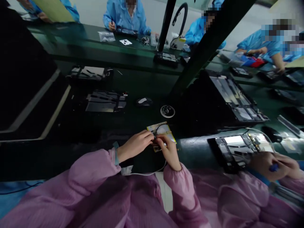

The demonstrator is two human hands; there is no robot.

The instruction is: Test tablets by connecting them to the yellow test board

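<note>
Pink sleeves (95, 164) are covering both of the wearer's arms, which are reaching over a dark green table (192, 158); the left hand (136, 145), with a teal band (116, 153) circling its wrist, is facing down with its fingers bent and bunched; the right hand (169, 150) is facing it, thumb and forefinger drawn nearly together; the fingertips of both are meeting over a white-and-yellow panel (168, 129), across which a thin dark cord (157, 128) is curving; whether either hand is gripping the cord or some smaller part, I cannot tell, since the fingers are hiding it. Directly in front of the wearer, the panel is resting on the table; a white cable (147, 174) is running below the hands; a round dish (167, 111) with a pale rim is sitting just beyond the panel; at the right, a neighbouring person's hand (266, 163) is holding a small blue thing (274, 167) beside an opened device (235, 141); across the table, people in blue coats (125, 19) are working.
</note>
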